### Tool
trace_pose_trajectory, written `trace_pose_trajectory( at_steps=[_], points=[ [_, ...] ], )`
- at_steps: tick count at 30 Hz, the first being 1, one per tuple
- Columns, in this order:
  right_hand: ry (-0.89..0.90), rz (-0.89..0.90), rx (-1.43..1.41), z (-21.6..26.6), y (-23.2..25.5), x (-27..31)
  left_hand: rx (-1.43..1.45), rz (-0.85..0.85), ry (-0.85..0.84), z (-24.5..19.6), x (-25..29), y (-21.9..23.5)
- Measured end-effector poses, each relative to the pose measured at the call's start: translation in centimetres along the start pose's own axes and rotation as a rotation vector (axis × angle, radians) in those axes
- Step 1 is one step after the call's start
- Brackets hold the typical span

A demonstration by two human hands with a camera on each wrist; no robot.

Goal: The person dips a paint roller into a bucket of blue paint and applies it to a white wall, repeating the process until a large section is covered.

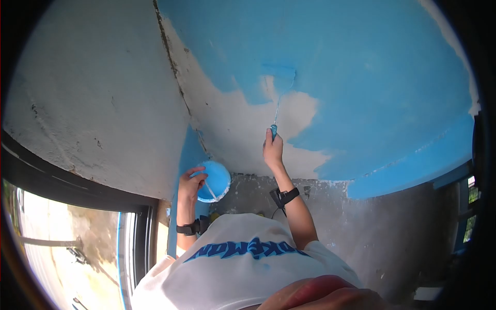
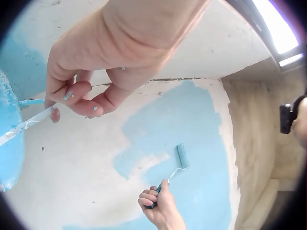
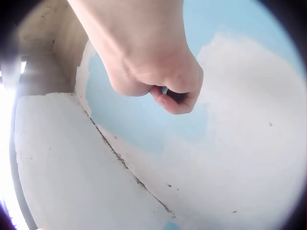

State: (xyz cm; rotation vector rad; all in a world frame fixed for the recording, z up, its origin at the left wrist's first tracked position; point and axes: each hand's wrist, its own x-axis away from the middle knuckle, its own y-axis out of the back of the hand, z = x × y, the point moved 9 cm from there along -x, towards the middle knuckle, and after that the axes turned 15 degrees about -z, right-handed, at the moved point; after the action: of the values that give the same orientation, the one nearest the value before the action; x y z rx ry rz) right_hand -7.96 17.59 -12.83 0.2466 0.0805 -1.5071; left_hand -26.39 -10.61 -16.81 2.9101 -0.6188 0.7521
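Right hand [image 1: 273, 150] grips roller [image 1: 281, 72]; left (paint-flecked) [image 2: 103, 57] holds bucket [image 1: 215, 181].

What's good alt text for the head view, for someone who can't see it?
Looking down, a person's right hand holds a paint roller to a wall partly painted blue, with pale patches showing. The left hand grips a whitish strip over a round bucket, blue inside, near the wall's corner.

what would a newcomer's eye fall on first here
Probably the bright blue paint spread across the off-white wall. Next, the blue-coated paint roller on that wall, gripped in the right hand. Then, lower left, the round blue-stained bucket by the left hand.
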Motion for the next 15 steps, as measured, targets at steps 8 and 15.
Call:
trace_pose_trajectory(
  at_steps=[8,15],
  points=[
    [-0.009,0.009,0.135,-6.7,2.1,4.1,-0.006,-0.02,-0.046,-0.5,0.5,0.3],
    [-0.382,0.067,-0.156,0.9,5.3,5.2,-0.007,-0.035,-0.057,-0.1,0.7,1.1]
  ],
)
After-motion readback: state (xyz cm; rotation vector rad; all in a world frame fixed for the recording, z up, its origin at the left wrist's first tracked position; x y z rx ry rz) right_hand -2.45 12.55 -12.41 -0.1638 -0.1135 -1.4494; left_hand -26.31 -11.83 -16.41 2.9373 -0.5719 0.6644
